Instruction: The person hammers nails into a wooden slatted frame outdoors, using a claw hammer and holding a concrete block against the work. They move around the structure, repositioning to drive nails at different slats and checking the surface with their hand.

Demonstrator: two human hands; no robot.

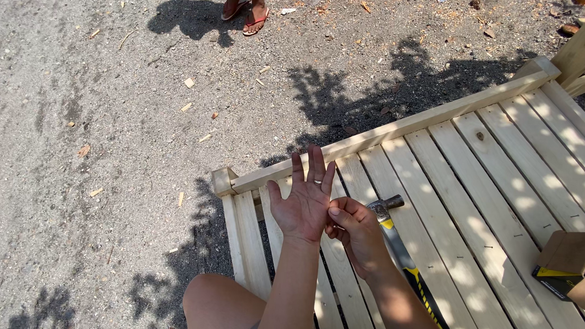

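Gravel ground lies beyond a pale slatted frame. Left hand is spread open, palm up. Right hand is curled closed, pinching its edge. A hammer lies on the slats just right.

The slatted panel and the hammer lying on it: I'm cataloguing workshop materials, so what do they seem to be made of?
Slatted panel: pale, seemingly unfinished softwood, with visible grain, a knot and small nail heads. Hammer: dull grey metal head; the yellow-and-black handle looks rubber- or plastic-coated, core unknown.
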